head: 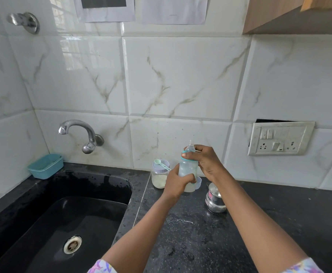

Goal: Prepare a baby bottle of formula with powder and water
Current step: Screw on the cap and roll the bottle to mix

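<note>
Over the dark surface, head view: I hold the baby bottle upright. My left grip wraps its lower body and my right grip curls round the collar. It is light, smooth plastic, likely slippery, so I would squeeze the body.

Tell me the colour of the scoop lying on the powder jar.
Pale mint green; the scoop lies across the jar lid, clearest in the head view.
</note>
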`<action>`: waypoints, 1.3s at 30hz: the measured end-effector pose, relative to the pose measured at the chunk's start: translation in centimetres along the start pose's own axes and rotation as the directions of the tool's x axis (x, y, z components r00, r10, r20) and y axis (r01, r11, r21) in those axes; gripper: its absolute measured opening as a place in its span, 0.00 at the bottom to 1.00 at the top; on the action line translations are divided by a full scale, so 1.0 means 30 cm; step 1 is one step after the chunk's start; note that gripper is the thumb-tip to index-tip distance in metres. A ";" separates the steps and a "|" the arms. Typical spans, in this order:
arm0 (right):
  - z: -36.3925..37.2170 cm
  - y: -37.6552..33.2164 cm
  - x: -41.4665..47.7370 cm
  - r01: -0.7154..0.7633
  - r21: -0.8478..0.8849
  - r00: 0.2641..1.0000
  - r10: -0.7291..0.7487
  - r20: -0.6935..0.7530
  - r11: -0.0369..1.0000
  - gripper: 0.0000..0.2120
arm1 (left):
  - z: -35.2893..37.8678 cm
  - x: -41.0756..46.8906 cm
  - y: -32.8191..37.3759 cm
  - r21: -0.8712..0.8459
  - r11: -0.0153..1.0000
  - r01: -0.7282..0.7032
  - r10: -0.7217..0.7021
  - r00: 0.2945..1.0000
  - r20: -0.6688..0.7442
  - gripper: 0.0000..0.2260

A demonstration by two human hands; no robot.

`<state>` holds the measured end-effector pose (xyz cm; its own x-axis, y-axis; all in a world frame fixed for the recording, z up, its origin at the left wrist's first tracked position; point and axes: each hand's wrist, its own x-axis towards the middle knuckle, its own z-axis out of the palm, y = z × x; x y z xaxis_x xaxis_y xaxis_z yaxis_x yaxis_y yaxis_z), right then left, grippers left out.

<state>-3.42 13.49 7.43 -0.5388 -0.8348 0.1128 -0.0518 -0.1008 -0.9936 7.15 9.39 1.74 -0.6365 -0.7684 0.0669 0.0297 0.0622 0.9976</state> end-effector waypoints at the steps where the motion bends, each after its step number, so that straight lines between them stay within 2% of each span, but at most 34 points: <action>1: 0.007 0.002 0.001 0.008 -0.069 0.999 -0.012 -0.046 0.998 0.08 | 0.006 -0.002 -0.001 0.045 0.999 -0.017 0.018 0.999 -0.043 0.17; 3: 0.019 0.007 -0.003 0.006 -0.177 0.987 -0.034 -0.155 0.984 0.09 | 0.024 -0.005 -0.003 0.148 0.988 -0.044 0.061 0.992 -0.112 0.17; 6: 0.043 0.011 -0.014 0.012 -0.231 0.952 -0.081 -0.296 0.973 0.12 | 0.057 -0.019 0.010 0.274 0.959 -0.066 0.121 0.974 -0.190 0.17; 9: 0.047 0.011 -0.010 0.032 -0.257 0.950 -0.110 -0.293 0.966 0.15 | 0.063 -0.019 0.021 0.300 0.949 -0.091 0.159 0.964 -0.212 0.19; 11: 0.023 0.007 -0.006 0.055 -0.221 0.978 -0.096 -0.183 0.974 0.24 | 0.038 -0.004 0.027 0.325 0.943 -0.071 0.132 0.976 -0.171 0.19; 13: -0.020 0.010 0.007 0.072 -0.031 0.996 -0.074 -0.048 0.997 0.29 | 0.010 0.016 0.037 0.219 0.974 -0.055 0.065 0.997 -0.040 0.21; 14: -0.041 0.014 0.013 0.066 0.080 0.997 -0.069 0.036 0.995 0.28 | -0.001 0.022 0.039 0.108 0.993 -0.039 0.031 0.997 0.071 0.22; 16: -0.059 0.015 0.014 0.012 0.228 0.966 -0.070 0.250 0.974 0.24 | -0.016 0.021 0.038 -0.071 0.996 0.056 -0.031 0.949 0.314 0.23; 18: -0.057 0.011 0.015 -0.020 0.256 0.907 -0.090 0.412 0.966 0.19 | -0.020 0.021 0.032 -0.140 0.980 0.138 -0.056 0.879 0.473 0.23; 19: -0.053 0.011 0.019 -0.011 0.244 0.894 -0.100 0.437 0.970 0.15 | -0.019 0.025 0.026 -0.154 0.977 0.148 -0.053 0.867 0.496 0.24; 22: -0.044 0.011 0.029 0.030 0.216 0.929 -0.106 0.354 0.976 0.08 | -0.003 0.045 0.006 -0.124 0.987 0.100 -0.039 0.906 0.421 0.25; 24: -0.041 0.019 0.031 0.055 0.187 0.964 -0.101 0.246 0.981 0.07 | 0.008 0.049 -0.006 -0.068 0.996 0.050 -0.023 0.935 0.354 0.23; 28: -0.019 0.067 0.041 0.084 0.014 0.996 -0.084 -0.015 0.996 0.04 | 0.033 0.066 -0.048 0.083 0.996 -0.026 0.010 0.983 0.184 0.20; 30: -0.005 0.119 0.048 0.045 -0.067 0.984 -0.056 -0.167 0.997 0.04 | 0.044 0.073 -0.079 0.197 0.980 -0.025 0.003 0.994 0.110 0.22; 32: 0.002 0.169 0.052 -0.023 -0.143 0.944 -0.026 -0.330 0.989 0.03 | 0.054 0.070 -0.113 0.292 0.956 -0.032 0.018 0.999 0.050 0.24; 34: 0.009 0.213 0.049 -0.101 -0.174 0.902 0.016 -0.431 0.980 0.03 | 0.061 0.062 -0.146 0.360 0.932 -0.043 0.046 0.999 0.000 0.23; 37: 0.021 0.286 0.057 -0.166 -0.180 0.907 0.078 -0.415 0.970 0.07 | 0.069 0.057 -0.219 0.382 0.924 -0.002 0.033 0.997 -0.076 0.22; 39: 0.020 0.335 0.055 -0.165 -0.166 0.949 0.111 -0.294 0.972 0.09 | 0.060 0.054 -0.268 0.386 0.922 0.038 0.011 0.992 -0.125 0.22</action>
<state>-4.32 10.77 -2.37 -0.7647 -0.6443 -0.0060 -0.1013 0.1294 -0.9864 4.48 8.78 -6.22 -0.5345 -0.8414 0.0797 -0.2945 0.2738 0.9156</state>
